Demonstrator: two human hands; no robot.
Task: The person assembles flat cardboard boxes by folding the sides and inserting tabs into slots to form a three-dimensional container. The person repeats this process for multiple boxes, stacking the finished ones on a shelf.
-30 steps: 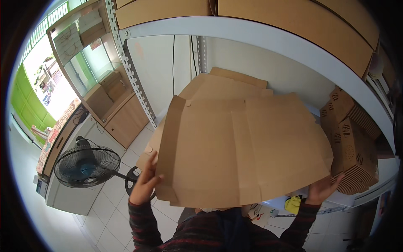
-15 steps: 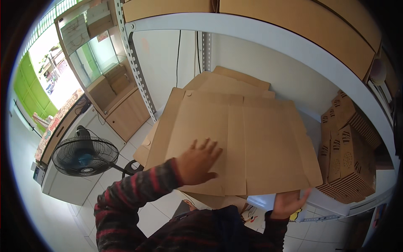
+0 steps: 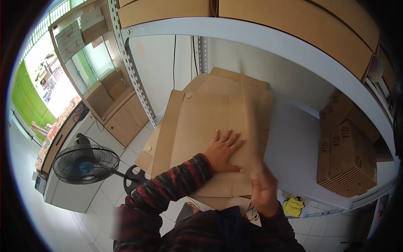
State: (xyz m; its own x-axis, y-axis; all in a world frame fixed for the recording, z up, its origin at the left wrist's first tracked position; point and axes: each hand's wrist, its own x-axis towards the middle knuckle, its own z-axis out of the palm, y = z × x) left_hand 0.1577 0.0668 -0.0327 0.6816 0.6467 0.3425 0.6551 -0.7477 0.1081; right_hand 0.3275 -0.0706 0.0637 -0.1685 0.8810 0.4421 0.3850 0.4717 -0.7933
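A large brown cardboard sheet (image 3: 205,113) lies on a stack of similar sheets (image 3: 228,82) on the white shelf. My left hand (image 3: 225,151) presses flat on it, fingers spread, near a crease. With my right hand (image 3: 264,189) I grip the near edge of the sheet's right part, which stands tilted up along the crease and is smeared by motion. The right hand's fingers are partly hidden by the cardboard and blurred.
Bundles of folded cardboard boxes (image 3: 346,155) stand at the right on the shelf (image 3: 294,143). Overhead runs a white shelf beam (image 3: 252,27) with large cartons above it. A black fan (image 3: 86,164) stands at the left. A yellow item (image 3: 294,206) lies below the shelf's front edge.
The right part of the cardboard has swung up and leftward, with my right hand moving left along with it. My left hand has moved right and now lies flat near the crease.
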